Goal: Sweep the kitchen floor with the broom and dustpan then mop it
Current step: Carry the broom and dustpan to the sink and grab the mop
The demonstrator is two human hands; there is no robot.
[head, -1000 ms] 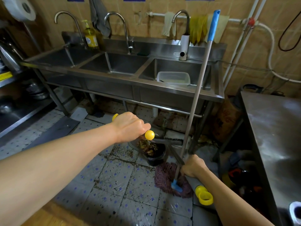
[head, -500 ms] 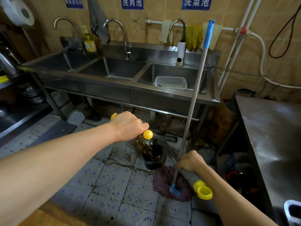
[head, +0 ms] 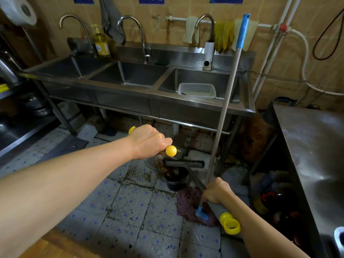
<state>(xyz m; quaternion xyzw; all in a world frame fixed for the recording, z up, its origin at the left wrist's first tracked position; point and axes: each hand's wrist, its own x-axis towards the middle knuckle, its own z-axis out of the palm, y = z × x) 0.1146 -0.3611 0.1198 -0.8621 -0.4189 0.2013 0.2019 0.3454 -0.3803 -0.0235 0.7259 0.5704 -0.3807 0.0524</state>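
Note:
My left hand (head: pixel 149 141) is closed around a handle with yellow ends, the dustpan handle (head: pixel 171 151). The dustpan (head: pixel 151 162) hangs below it, tilted over a small black bin (head: pixel 176 181), with brown debris at its lip. My right hand (head: pixel 216 190) grips the broom handle (head: pixel 229 224), which is grey with a yellow ring at its end. The black broom head (head: pixel 186 163) lies across the top of the bin. The mop (head: pixel 226 101) leans on the sink's front edge, and its purple head (head: pixel 188 203) rests on the tiled floor beside my right hand.
A steel three-basin sink (head: pixel 141 97) spans the back wall, with a plastic tub (head: pixel 197 90) in the right basin. A steel table (head: pixel 312 146) stands at the right with clutter under it. Steel shelving (head: pixel 16 131) is at the left. The floor tiles (head: pixel 115 211) are stained.
Both hands keep their grips over the bin and hardly move. The view tilted up slightly and has come back down.

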